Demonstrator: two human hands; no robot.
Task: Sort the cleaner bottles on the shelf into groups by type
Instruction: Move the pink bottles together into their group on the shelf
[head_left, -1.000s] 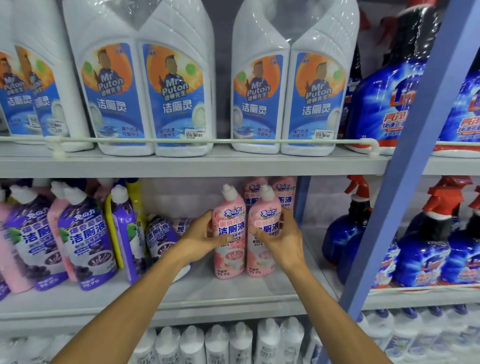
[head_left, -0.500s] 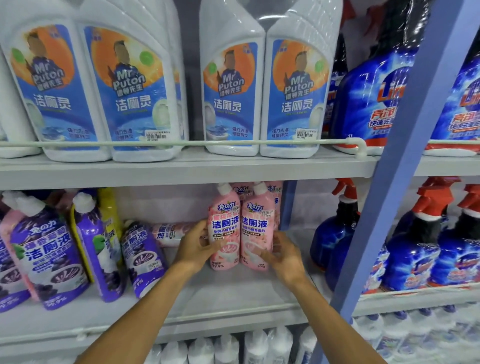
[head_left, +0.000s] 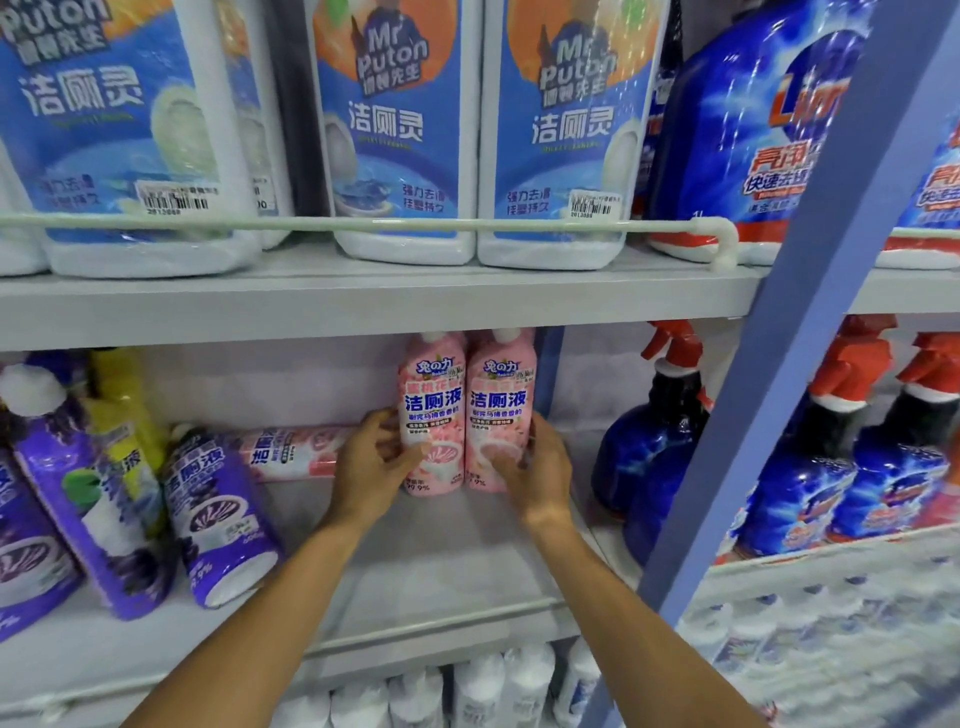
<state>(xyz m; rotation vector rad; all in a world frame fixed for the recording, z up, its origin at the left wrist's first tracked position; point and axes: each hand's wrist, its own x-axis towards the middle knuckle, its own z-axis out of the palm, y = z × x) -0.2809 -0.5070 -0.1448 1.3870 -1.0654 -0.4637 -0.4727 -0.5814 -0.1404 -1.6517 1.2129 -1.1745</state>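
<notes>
Through the head camera, two glossy pink plastic cleaner bottles stand upright and touching, well back on the grey middle shelf (head_left: 415, 571). Their caps are tucked under the shelf above. The left hand (head_left: 371, 467) wraps the lower body of the left pink bottle (head_left: 434, 410), thumb across the label. The right hand (head_left: 535, 467) has its fingers curled round the right pink bottle (head_left: 501, 405) in the same way.

Both bottles look full and stiff-walled, with slick shrink labels, so I'd say a low grip on the body is safest.

A third pink bottle (head_left: 296, 452) lies on its side just left of the left hand. Further left, purple bottles (head_left: 218, 514) lean askew, and a yellow bottle (head_left: 122, 405) stands behind them. To the right are a blue upright post (head_left: 810, 291) and blue trigger sprayers (head_left: 654, 441) with red heads. Headroom for lifting looks tight.
</notes>
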